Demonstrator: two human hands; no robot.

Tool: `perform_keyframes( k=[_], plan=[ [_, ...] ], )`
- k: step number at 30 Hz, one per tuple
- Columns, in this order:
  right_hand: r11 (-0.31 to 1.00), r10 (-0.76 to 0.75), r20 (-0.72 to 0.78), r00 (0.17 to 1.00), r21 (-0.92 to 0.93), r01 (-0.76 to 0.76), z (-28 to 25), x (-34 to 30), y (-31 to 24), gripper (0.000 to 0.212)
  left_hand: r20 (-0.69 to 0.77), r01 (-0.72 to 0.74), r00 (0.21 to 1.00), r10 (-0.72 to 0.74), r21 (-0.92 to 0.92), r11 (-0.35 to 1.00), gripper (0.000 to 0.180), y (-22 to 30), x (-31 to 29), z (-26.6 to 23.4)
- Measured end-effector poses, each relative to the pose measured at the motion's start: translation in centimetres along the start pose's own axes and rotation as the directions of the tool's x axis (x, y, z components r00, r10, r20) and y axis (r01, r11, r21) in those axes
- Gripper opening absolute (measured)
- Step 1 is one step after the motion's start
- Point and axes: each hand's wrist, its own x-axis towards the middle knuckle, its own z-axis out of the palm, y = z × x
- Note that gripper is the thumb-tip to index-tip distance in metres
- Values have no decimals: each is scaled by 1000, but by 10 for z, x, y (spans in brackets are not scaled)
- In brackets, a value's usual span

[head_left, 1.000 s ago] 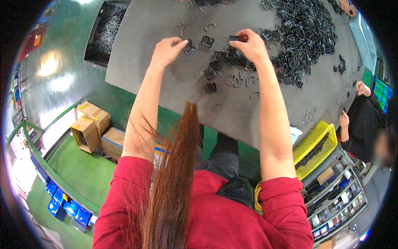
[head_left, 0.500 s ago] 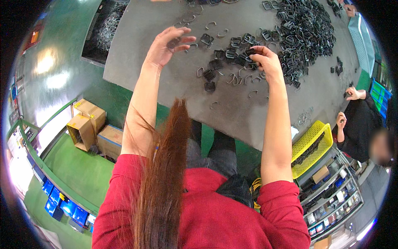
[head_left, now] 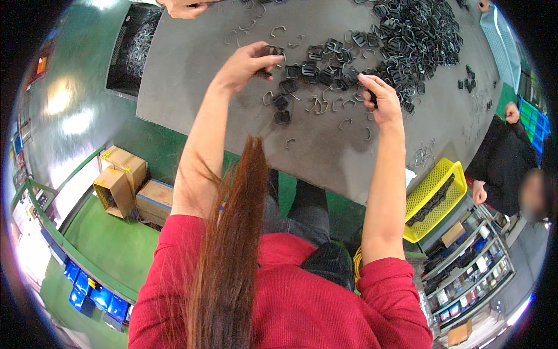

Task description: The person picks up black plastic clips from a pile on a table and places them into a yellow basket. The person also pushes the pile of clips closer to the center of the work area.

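Left hand [head_left: 241,68]: above the counter [head_left: 186,81], toward its left edge; thumb and forefinger grasping one black buckle [head_left: 272,51]. The buckle sits at the fingertips, projecting slightly toward the right; a second dark bit shows at the lower fingers, its kind unclear.

Right hand [head_left: 385,106]: fingers bent, forefinger tip at the right side of a blurred buckle [head_left: 350,76]; whether the fingers grip it cannot be told. A dark piece shows within the curled fingers, partly hidden.

Loose buckles [head_left: 310,71]: a cluster on the counter between the two hands, just beyond the left fingertips.

Wire loops [head_left: 318,105]: scattered between the cluster and the counter's near edge.

Pile [head_left: 415,43]: black buckles with wire loops, toward the counter's far right corner, beyond the right hand.

Yellow basket [head_left: 431,200]: beside the near edge, right end; dark parts inside.

Black bin [head_left: 119,88]: beside the left edge; wire pieces inside.
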Motion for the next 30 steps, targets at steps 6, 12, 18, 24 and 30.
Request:
perform_keyframes(
  k=[6,12,18,24,30],
  plan=[
    [932,-110,242,964,361,16,-28,-7,16,20,-36,-52,999,40,-470,881,24,5,-17,6],
    [912,-262,483,836,408,50,-8,-8,11,26,-457,118,878,143,495,861,37,-26,11,41],
    [461,-315,-53,947,-881,105,105,19,3,35,-350,-13,811,469,790,613,31,-34,17,56],
    [935,-113,153,982,-317,157,71,23,-14,31,-64,-66,997,46,-352,934,21,-18,-32,-18],
    [958,-154,374,914,283,45,28,1,-16,20,-188,-143,980,64,-444,885,25,-14,-33,-2]
  ],
)
